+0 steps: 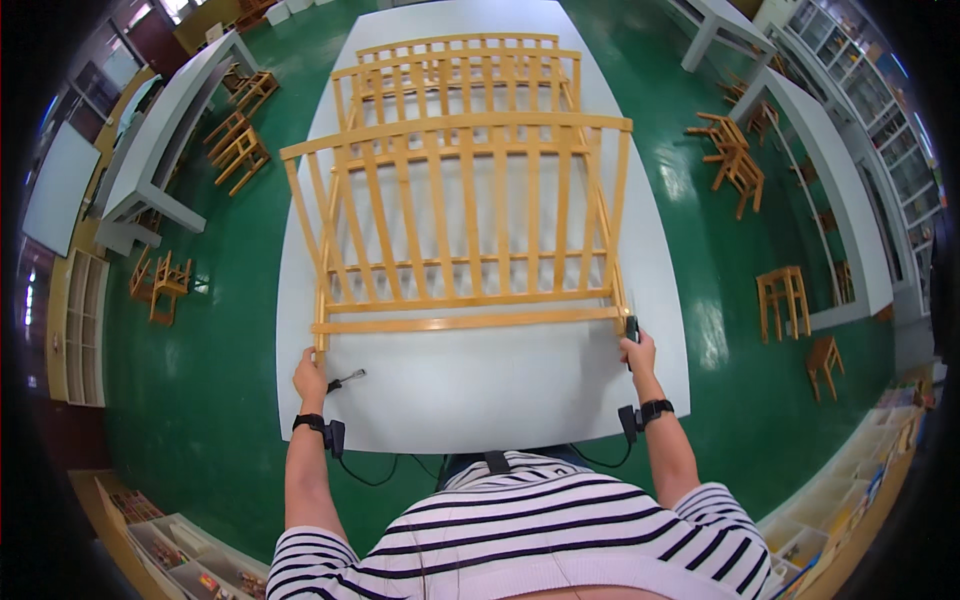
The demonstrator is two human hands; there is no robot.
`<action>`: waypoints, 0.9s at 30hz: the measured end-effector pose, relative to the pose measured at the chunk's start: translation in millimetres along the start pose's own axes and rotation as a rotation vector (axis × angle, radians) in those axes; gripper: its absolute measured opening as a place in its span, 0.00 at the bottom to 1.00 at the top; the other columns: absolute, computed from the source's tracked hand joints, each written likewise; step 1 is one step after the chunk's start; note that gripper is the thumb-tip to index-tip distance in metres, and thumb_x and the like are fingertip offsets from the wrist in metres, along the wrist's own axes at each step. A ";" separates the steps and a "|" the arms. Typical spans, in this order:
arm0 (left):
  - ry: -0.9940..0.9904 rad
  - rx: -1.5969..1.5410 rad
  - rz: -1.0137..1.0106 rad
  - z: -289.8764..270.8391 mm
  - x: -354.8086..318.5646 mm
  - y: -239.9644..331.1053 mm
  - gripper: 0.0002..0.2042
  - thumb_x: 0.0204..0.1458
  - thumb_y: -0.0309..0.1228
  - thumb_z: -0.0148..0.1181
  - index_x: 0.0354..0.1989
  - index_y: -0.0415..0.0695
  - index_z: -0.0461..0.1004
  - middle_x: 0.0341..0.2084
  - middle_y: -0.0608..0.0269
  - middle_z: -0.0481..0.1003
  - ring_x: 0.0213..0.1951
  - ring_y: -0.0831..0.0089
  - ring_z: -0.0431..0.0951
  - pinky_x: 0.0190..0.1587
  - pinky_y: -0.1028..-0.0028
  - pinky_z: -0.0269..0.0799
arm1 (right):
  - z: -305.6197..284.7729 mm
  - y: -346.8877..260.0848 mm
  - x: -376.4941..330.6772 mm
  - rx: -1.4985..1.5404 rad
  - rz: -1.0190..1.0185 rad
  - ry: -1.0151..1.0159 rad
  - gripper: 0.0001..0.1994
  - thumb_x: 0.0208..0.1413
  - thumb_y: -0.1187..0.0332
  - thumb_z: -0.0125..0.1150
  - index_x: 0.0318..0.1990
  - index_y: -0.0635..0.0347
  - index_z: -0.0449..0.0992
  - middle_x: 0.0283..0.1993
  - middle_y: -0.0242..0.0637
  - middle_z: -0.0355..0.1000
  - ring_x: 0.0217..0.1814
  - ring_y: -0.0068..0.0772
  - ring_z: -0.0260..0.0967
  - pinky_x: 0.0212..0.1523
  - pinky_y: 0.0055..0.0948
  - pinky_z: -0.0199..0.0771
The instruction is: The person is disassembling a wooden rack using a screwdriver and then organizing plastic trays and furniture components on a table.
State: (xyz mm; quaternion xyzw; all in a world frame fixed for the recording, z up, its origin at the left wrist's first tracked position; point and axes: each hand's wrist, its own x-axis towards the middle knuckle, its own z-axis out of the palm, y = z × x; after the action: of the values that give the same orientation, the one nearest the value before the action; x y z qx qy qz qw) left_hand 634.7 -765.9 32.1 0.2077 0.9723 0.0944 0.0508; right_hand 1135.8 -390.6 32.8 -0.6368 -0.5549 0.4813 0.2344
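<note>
A slatted wooden rack (455, 220) of light wood stands on the white table (480, 400). At its near left corner, my left hand (310, 380) is closed on the end of the rack's side rail. Just right of that hand lies a tool with a black handle and a metal head (350, 381). My right hand (639, 356) is closed round a dark-handled tool (632, 328) at the near right corner; its working end cannot be made out. A wooden crossbar (460, 323) spans the rack's near side between my hands.
More slatted panels (455, 65) of the rack rise toward the table's far end. Wooden stools stand on the green floor (230, 330) to both sides. White benches (150, 160) flank the room, and shelves with small trays (190, 560) line the near left.
</note>
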 end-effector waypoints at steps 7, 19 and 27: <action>0.041 -0.078 0.047 10.9 8.2 -1.9 0.13 0.46 0.30 0.54 0.42 0.50 0.70 0.24 0.54 0.75 0.29 0.55 0.75 0.32 0.60 0.68 | 7.6 1.7 14.2 0.040 0.006 0.023 0.09 0.35 0.72 0.53 0.28 0.63 0.69 0.14 0.31 0.61 0.10 0.24 0.58 0.12 0.24 0.62; 0.015 -0.001 0.089 11.5 5.7 -8.0 0.13 0.47 0.31 0.52 0.43 0.52 0.69 0.23 0.52 0.74 0.29 0.54 0.75 0.31 0.59 0.68 | 7.2 -4.1 17.7 -0.035 -0.018 0.058 0.11 0.32 0.70 0.55 0.28 0.63 0.70 0.17 0.34 0.66 0.11 0.28 0.63 0.16 0.27 0.66; -0.038 -0.344 0.246 -34.5 -5.4 -15.9 0.23 0.45 0.25 0.54 0.54 0.49 0.61 0.26 0.54 0.76 0.30 0.56 0.76 0.35 0.64 0.71 | 16.0 14.5 4.9 -0.372 -0.375 0.261 0.22 0.34 0.63 0.63 0.40 0.63 0.68 0.33 0.45 0.68 0.35 0.44 0.69 0.36 0.35 0.69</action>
State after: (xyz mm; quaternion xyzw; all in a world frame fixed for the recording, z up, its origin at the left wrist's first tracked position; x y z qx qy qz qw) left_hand 628.6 -787.9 62.9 0.3148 0.9081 0.2606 0.0918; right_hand 1128.4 -393.8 12.2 -0.6117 -0.7067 0.2336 0.2681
